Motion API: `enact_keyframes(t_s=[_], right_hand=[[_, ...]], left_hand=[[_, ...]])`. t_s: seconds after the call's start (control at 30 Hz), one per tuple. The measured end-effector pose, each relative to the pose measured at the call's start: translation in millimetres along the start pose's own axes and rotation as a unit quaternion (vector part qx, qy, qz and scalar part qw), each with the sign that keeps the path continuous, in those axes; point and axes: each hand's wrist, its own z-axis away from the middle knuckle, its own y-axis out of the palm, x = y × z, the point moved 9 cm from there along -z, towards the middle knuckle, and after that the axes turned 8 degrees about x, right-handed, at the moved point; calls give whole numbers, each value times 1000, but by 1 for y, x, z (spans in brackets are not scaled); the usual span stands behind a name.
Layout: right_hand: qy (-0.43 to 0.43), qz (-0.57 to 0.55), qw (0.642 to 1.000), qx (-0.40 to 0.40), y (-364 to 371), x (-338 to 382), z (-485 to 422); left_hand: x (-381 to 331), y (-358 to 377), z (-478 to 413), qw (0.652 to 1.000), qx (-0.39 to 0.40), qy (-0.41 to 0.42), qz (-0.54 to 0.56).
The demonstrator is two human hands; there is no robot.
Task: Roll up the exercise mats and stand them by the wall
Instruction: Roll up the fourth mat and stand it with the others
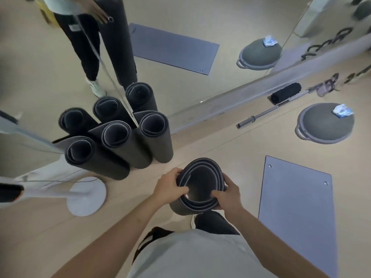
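Head view: left hand (pixel 170 186) and right hand (pixel 228 194) clasp the rim of the upright rolled mat (pixel 200 177), near three standing rolls (pixel 118 137) in the floor's mirrored corner; tighten its loose coils before placing.

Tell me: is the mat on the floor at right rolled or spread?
Spread: the flat mat lies unrolled on the floor, with eyelets visible at its far corners.

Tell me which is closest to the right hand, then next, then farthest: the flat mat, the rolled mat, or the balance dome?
1. Rolled mat: the right hand grips its rim.
2. Flat mat: lying just to the right.
3. Balance dome: far right and farther ahead.
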Motion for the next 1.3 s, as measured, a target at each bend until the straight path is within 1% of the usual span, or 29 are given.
enact_keyframes(t_s=[0.07, 0.13, 0.3, 0.47, 0.57, 0.77, 0.9, 0.97, 1.07, 1.2, 1.3], right_hand=[[-4, 11, 1000, 17, -11, 25, -27], [-8, 47, 999, 19, -21, 46, -54], [-32, 100, 994, 32, -26, 88, -110], [-8, 140, 990, 17, -22, 128, -176], [11, 158, 987, 14, -14, 147, -221], [42, 196, 979, 18, 15, 176, -314], [43, 228, 972, 37, 39, 189, -373], [40, 249, 966, 49, 50, 195, -402], [34, 265, 961, 65, 63, 204, -439], [16, 271, 959, 83, 87, 218, -478], [0, 253, 964, 82, 96, 217, -514]], left_hand=[[-16, -5, -25, 1000, 1, -10, 17], [-24, -10, -48, 999, -11, -22, 42], [-31, -21, -98, 989, -32, -37, 142], [-25, -39, -174, 978, -24, -47, 203], [-22, -55, -222, 976, -22, -49, 211], [-29, -100, -286, 978, -28, -70, 194], [-9, -121, -322, 969, -71, -85, 223], [4, -124, -339, 966, -94, -94, 224], [4, -134, -353, 962, -132, -106, 217], [1, -153, -367, 951, -209, -105, 200], [5, -156, -378, 946, -278, -74, 150]])
